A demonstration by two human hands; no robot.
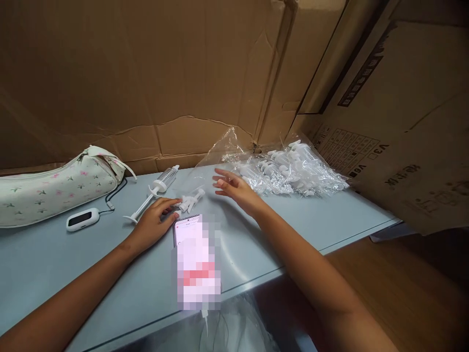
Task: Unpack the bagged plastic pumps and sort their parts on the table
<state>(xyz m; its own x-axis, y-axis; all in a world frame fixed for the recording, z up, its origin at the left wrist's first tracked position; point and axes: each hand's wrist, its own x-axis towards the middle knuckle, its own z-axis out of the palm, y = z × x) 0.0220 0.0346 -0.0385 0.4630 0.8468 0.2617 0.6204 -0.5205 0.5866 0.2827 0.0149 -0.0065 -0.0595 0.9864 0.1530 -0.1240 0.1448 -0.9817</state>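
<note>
My left hand [156,221] rests on the table, its thumb and forefinger apart at the edge of a small heap of white plastic nozzle-like pieces [189,202]. Whether its fingertips press on one of them is hard to see. Just behind that hand lies a large clear syringe [164,181] with a white plunger, slanting across the table. My right hand [238,191] hovers with spread fingers beside the loose end of a clear plastic bag [225,151], and nothing shows in it. More clear bags with white-ended syringes [293,168] lie to its right.
A lit phone [196,264], partly blurred, lies at the front edge of the table [252,254] with a white cable [205,315] plugged in. A white device [82,219] and a floral pouch [58,188] are on the left. Cardboard boxes [146,73] stand behind and to the right.
</note>
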